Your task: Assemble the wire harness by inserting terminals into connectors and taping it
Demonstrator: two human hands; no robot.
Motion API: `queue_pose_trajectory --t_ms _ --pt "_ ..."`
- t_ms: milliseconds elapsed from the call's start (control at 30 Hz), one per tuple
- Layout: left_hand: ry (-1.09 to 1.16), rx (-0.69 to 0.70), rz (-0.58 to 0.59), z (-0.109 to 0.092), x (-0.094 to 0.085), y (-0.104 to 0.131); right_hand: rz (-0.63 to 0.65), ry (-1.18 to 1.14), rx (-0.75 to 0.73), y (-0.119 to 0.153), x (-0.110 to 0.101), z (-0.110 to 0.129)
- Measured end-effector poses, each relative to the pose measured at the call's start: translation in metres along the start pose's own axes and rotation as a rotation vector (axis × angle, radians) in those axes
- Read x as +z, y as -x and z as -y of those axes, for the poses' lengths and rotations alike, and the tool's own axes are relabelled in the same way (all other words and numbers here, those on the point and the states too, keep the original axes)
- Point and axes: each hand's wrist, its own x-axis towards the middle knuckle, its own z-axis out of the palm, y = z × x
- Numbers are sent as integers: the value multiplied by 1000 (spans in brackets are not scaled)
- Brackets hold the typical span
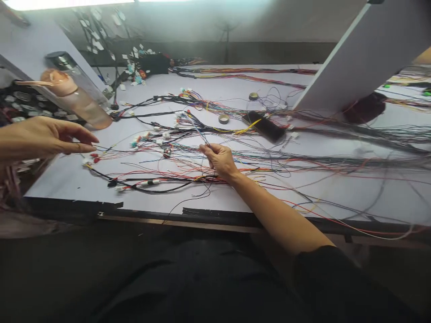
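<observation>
Behind the left hand [50,139], a bottle [89,107] is noted on the worktable [60,181]. Two tape rolls [223,119] and a dark block [266,126] are surrounded by crowded wiring [323,159]. A slender bluish wire [198,127] is pinched in the right hand [220,160], extending beyond its fingertips. Whether anything is gripped by the left fingertips cannot be told.

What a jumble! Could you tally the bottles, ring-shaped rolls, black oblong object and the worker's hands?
Plastic bottles: 2 (peach-lidded bottle, dark-capped clear bottle)
Small ring-shaped rolls: 2 (near roll, far roll)
Black oblong object: 1
Worker's bare hands: 2 (left hand, right hand)
Total: 7; the thin coloured wires are too tangled to count.
</observation>
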Motion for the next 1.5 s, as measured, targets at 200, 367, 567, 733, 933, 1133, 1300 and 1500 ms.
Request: queue_pose_trajectory --t_ms 200,367,567,733,933,1133,1300,1500 --pt "-259 524 -203 -34 56 42 -35 -27 23 0 4 -2" --pt "79 691 105 -75 184 93 -41 -30 42 0 5 -2" --pt "-158 559 62 -78 253 83 -72 66 -56 2 0 -1" --pt "227 589 241 -76 240 77 -119 97 -90 -3 -4 -6" --pt "538 480 623 -72 212 82 -176 155 -49 -10 -5 -17" --pt "197 507 711 -72 201 82 -186 238 -75 -9 -5 -23" --pt "688 499 566 -55 187 84 -256 296 -67 -10 -11 -26" --pt "1274 453 445 -30 176 90 -277 320 -70 -9 -11 -28"
